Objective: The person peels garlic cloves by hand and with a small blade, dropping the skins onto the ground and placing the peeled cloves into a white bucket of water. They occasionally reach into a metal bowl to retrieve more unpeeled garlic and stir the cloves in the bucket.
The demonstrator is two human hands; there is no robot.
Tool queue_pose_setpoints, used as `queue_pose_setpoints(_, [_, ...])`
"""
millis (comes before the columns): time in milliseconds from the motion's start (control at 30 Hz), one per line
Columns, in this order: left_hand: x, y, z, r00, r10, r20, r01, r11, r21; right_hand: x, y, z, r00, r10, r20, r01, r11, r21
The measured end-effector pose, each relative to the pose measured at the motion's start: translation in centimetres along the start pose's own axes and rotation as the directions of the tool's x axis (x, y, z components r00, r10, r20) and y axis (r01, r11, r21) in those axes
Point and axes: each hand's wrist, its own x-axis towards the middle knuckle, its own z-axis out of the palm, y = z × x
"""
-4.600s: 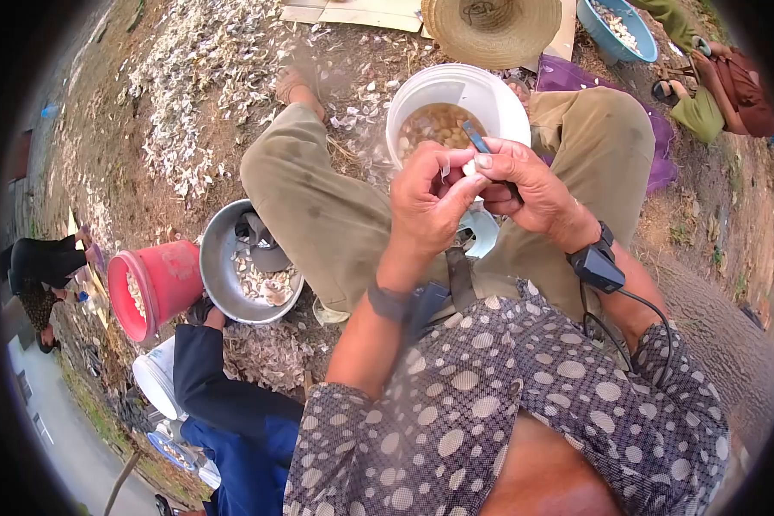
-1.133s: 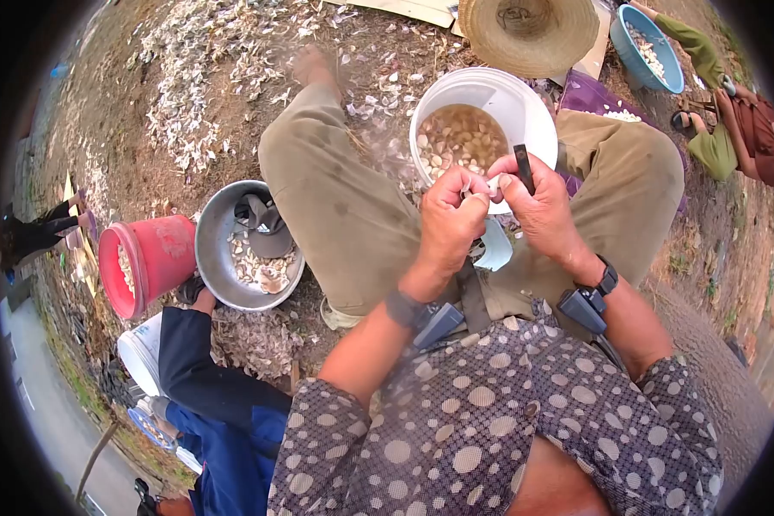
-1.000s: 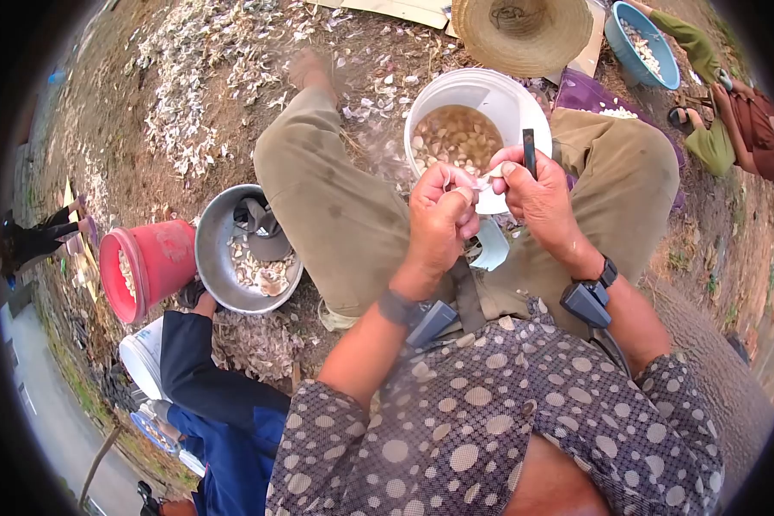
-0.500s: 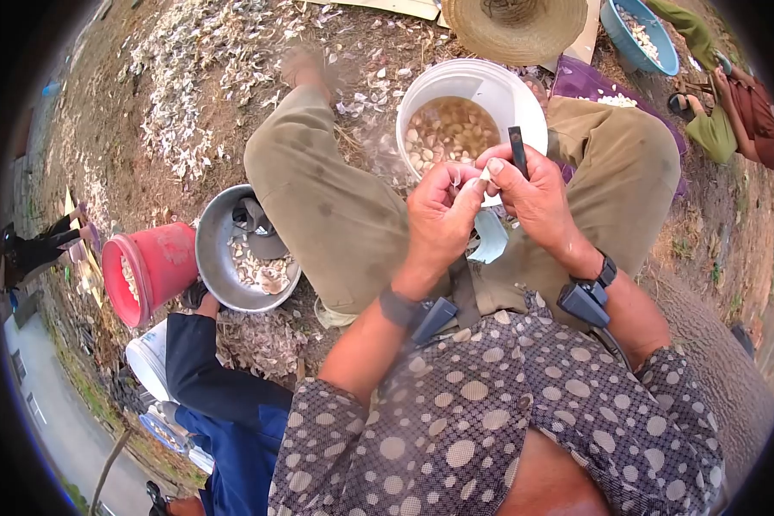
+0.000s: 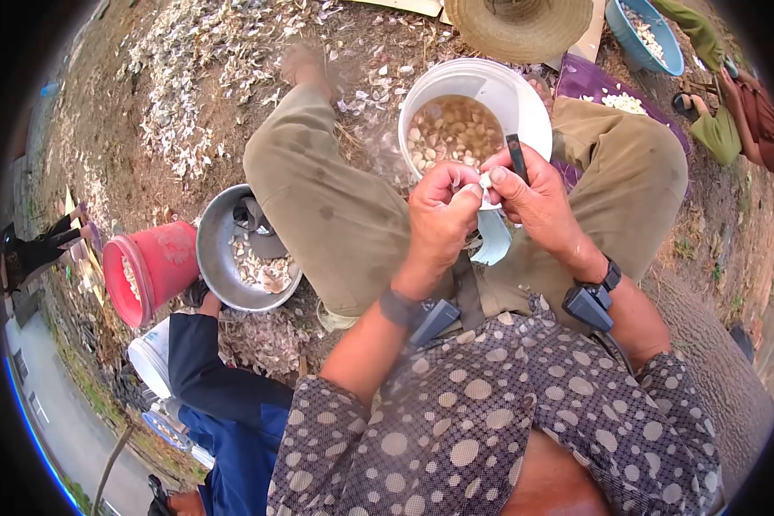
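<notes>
A small white garlic clove [image 5: 485, 181] sits at the meeting fingertips of both hands, just over the near rim of a white bucket [image 5: 527, 107]. My left hand [image 5: 441, 213] is closed, its thumb and forefinger pinching at the clove. My right hand [image 5: 537, 202] is closed around a knife whose black handle [image 5: 517, 158] sticks up past the forefinger; its blade is mostly hidden. The right thumb also presses at the clove. Cloudy brown water with many garlic cloves [image 5: 456, 133] fills the bucket's bottom. A pale blue strip [image 5: 492, 238] hangs below the hands.
Left of my leg stands a metal basin [image 5: 219, 288] with cloves and a dark cap, beside a red bucket [image 5: 174, 258]. A co-worker's dark sleeve [image 5: 224, 357] reaches there. Garlic skins [image 5: 176, 129] litter the ground. A straw hat [image 5: 520, 30], blue basin [image 5: 645, 39] and purple cloth [image 5: 589, 77] lie ahead.
Both hands stay together over the bucket's near rim. The right hand and knife have tilted slightly, and more of the white clove shows between the fingertips.
</notes>
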Motion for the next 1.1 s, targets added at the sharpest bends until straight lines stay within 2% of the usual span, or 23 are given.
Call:
queue_pose_setpoints(67, [0.1, 0.3, 0.3, 1.0, -0.008, -0.002, 0.008, 1.0, -0.026, -0.5, -0.4, 0.9, 0.993, -0.106, -0.045, 0.099, 0.986, -0.137])
queue_pose_setpoints(167, [0.0, -0.4, -0.2, 0.991, 0.117, 0.063, -0.129, 0.966, 0.223, -1.1, -1.0, 1.2, 0.985, -0.175, 0.002, 0.173, 0.971, -0.166])
queue_pose_setpoints(267, [-0.8, 0.1, 0.3, 0.989, 0.11, 0.094, -0.131, 0.957, 0.258, -1.6, -1.2, 0.1, 0.994, -0.11, 0.022, 0.111, 0.985, -0.131])
queue_pose_setpoints(367, [-1.0, 0.2, 1.3, 0.985, 0.087, 0.148, -0.097, 0.994, 0.06, -1.7, -0.8, -1.6, 0.997, 0.026, 0.067, -0.035, 0.99, 0.136])
queue_pose_setpoints(467, [-0.9, 0.4, 1.1, 0.977, -0.001, 0.215, 0.018, 0.997, -0.077, -2.1, -0.7, -2.0, 0.997, 0.041, 0.068, -0.059, 0.957, 0.284])
queue_pose_setpoints(600, [-0.9, 1.0, 2.1, 0.977, 0.047, 0.21, -0.036, 0.998, -0.057, -2.7, -0.6, -3.6, 0.997, 0.04, 0.062, -0.061, 0.917, 0.393])
queue_pose_setpoints(667, [-0.9, 1.4, 2.0, 0.971, 0.08, 0.223, -0.07, 0.996, -0.05, -3.1, -0.6, -4.9, 0.997, -0.013, 0.076, -0.022, 0.897, 0.442])
queue_pose_setpoints(733, [-1.4, 2.5, 2.5, 0.99, 0.112, 0.088, -0.116, 0.992, 0.045, -4.0, -0.1, -6.8, 0.999, -0.033, 0.034, 0.012, 0.863, 0.504])
queue_pose_setpoints(800, [-1.0, 3.1, 0.1, 0.97, 0.226, 0.084, -0.234, 0.968, 0.089, -5.3, 0.0, -9.1, 0.989, -0.101, -0.107, 0.142, 0.839, 0.525])
queue_pose_setpoints(833, [-1.2, 3.9, -0.5, 0.972, 0.233, 0.011, -0.233, 0.968, 0.096, -6.1, -0.4, -10.7, 0.97, -0.146, -0.193, 0.228, 0.822, 0.521])
queue_pose_setpoints(867, [-1.1, 4.8, -1.7, 0.974, 0.223, -0.024, -0.217, 0.963, 0.162, -6.9, -1.3, -12.6, 0.94, -0.192, -0.282, 0.313, 0.817, 0.484])
queue_pose_setpoints(900, [-1.1, 5.7, -2.8, 0.974, 0.213, -0.076, -0.193, 0.958, 0.212, -7.8, -2.4, -14.9, 0.879, -0.21, -0.429, 0.382, 0.847, 0.368])
queue_pose_setpoints(967, [-0.8, 7.2, -3.7, 0.959, 0.192, -0.207, -0.104, 0.923, 0.372, -9.2, -4.8, -19.8, 0.71, -0.254, -0.657, 0.448, 0.883, 0.142])
queue_pose_setpoints(1033, [0.0, 8.2, -3.3, 0.941, 0.148, -0.305, 0.053, 0.824, 0.564, -10.4, -6.9, -25.3, 0.576, -0.316, -0.754, 0.42, 0.906, -0.059])
queue_pose_setpoints(1100, [0.8, 8.8, -3.4, 0.927, 0.087, -0.364, 0.221, 0.657, 0.721, -10.0, -7.4, -31.1, 0.503, -0.361, -0.785, 0.227, 0.932, -0.283])
